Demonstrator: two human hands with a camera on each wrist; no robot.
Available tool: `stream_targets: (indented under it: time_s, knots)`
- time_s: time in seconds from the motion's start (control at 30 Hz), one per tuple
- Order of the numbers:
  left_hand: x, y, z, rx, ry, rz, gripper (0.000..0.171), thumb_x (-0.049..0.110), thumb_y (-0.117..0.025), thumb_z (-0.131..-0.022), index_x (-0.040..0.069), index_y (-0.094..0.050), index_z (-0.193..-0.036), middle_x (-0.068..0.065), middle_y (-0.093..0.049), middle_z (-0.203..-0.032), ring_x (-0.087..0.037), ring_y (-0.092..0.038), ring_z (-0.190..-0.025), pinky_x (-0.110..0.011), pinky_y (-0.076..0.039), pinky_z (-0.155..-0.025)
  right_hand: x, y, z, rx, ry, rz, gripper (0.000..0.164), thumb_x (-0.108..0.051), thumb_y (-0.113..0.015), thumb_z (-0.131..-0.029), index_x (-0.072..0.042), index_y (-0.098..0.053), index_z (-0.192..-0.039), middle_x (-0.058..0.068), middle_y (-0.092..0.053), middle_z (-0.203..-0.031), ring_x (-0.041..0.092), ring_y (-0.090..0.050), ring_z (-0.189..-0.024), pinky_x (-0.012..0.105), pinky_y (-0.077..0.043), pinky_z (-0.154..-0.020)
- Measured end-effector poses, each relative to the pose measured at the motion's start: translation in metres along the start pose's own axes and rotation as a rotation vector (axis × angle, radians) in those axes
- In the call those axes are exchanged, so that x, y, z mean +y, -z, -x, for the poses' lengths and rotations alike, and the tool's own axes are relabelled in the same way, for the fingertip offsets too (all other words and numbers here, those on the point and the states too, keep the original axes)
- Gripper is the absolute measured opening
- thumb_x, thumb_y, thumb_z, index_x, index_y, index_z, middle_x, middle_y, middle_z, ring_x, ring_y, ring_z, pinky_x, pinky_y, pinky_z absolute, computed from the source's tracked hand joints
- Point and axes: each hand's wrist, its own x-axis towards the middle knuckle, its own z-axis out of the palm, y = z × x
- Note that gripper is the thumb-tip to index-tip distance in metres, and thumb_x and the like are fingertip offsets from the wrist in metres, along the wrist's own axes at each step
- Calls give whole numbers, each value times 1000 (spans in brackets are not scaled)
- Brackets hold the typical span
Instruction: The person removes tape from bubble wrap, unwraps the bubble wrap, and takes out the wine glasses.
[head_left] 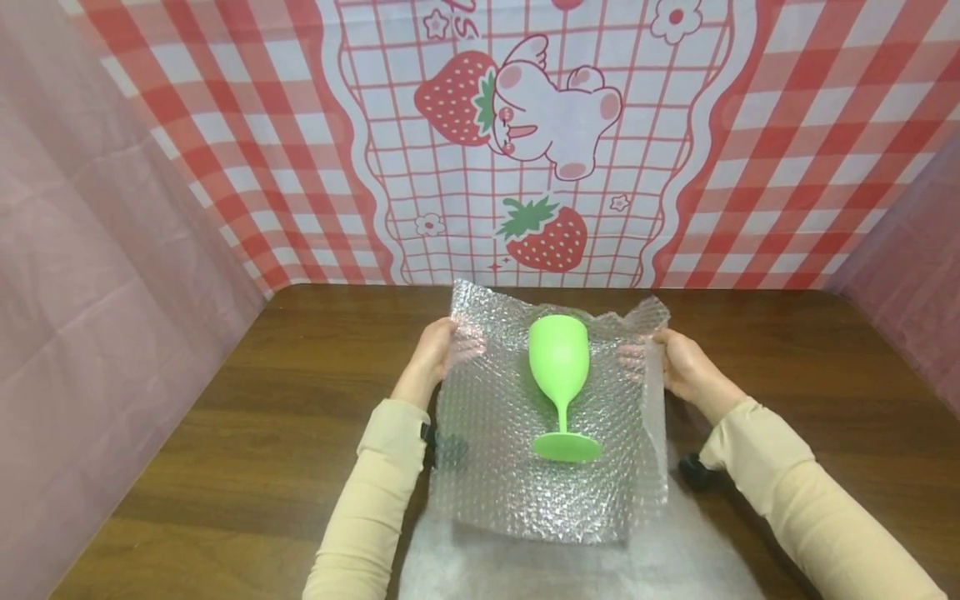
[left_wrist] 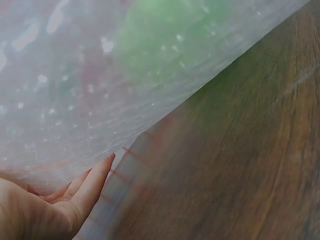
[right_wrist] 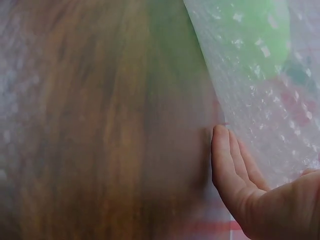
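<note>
A bright green plastic goblet (head_left: 558, 358) lies on a clear sheet of bubble wrap (head_left: 495, 467), its cup toward the back and its round foot toward the front. My left hand (head_left: 433, 350) holds the sheet's left edge, with the fingers behind it showing through the plastic. At the opposite edge, my right hand (head_left: 686, 365) holds the wrap the same way. Seen from below in the left wrist view, straight fingers (left_wrist: 92, 187) support the raised sheet. The right wrist view shows extended fingers (right_wrist: 225, 155) under the wrap, and the goblet (right_wrist: 260, 35) appears blurred through it.
Under the raised part, a translucent sheet (head_left: 585, 571) covers the front of the brown wooden table (head_left: 247, 433). A red-and-white checked cloth with strawberries (head_left: 543, 237) hangs behind the table. Pink curtains (head_left: 112, 250) flank both sides. Dark wrist devices (head_left: 697, 472) sit at the sleeves.
</note>
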Motion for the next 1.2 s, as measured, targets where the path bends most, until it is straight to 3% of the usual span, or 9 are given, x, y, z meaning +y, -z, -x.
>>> stream_targets:
  time_s: [0.07,0.2,0.3,0.47,0.67,0.77,0.87,1.0,1.2]
  knots:
    - [-1,1,0,1,4,7,34,3,-26,-95,-12,-37,-124,-13,-53,-88,-22,-62,-69,-41,-57,-78,1,0,0,5,1,26,52,-16,-9,-96,12,2,-138,-4,-66,-84,11,-64,-82,28,-55,-77]
    - [-1,2,-2,4,8,18,34,3,-26,-94,-12,-38,-122,-12,-55,-82,-21,-62,-66,-38,-58,-73,2,0,0,37,0,70,46,-16,-12,-97,10,-11,-134,-5,-65,-82,12,-65,-79,28,-56,-75]
    - [-1,3,-3,5,8,24,33,3,-27,-94,-12,-39,-120,-12,-55,-80,-21,-62,-64,-39,-58,-72,1,1,1,47,-7,24,33,-15,-15,-97,3,-26,-121,-3,-65,-81,15,-65,-77,30,-57,-75]
    - [0,2,-1,13,18,22,33,3,-26,-94,-12,-38,-121,-15,-53,-85,-22,-62,-66,-42,-57,-78,-1,1,3,50,-24,-51,19,-12,-17,-96,-5,-31,-107,0,-65,-80,15,-65,-76,32,-57,-76]
    - [1,2,-2,23,55,29,35,5,-27,-95,-11,-37,-125,-20,-53,-95,-24,-62,-71,-45,-53,-85,1,2,4,89,-23,7,33,-3,-20,-94,8,-26,-124,-1,-62,-80,10,-63,-77,33,-56,-79]
    - [1,2,-2,26,72,38,36,6,-27,-96,-10,-37,-127,-23,-53,-102,-26,-63,-74,-45,-52,-87,2,2,3,87,-14,27,35,-1,-18,-93,10,-24,-126,-2,-62,-79,10,-63,-76,31,-56,-78]
    - [2,2,-2,28,85,49,37,6,-27,-96,-9,-36,-129,-29,-52,-114,-37,-62,-89,-44,-52,-88,2,3,3,86,-12,22,27,-1,-17,-93,5,-29,-116,-1,-62,-78,11,-64,-75,30,-57,-77]
    - [3,1,-2,20,102,66,40,7,-27,-96,-7,-34,-132,-31,-45,-126,-44,-47,-115,-45,-49,-92,1,1,3,96,-7,32,20,-1,-19,-93,0,-31,-109,0,-60,-78,11,-64,-73,29,-57,-75]
    - [4,2,-1,4,123,126,44,8,-26,-96,-6,-25,-138,-33,-38,-132,-46,-43,-119,-49,-43,-98,-1,-5,4,139,62,279,46,-6,-20,-94,17,-9,-133,2,-54,-88,6,-60,-73,27,-57,-74]
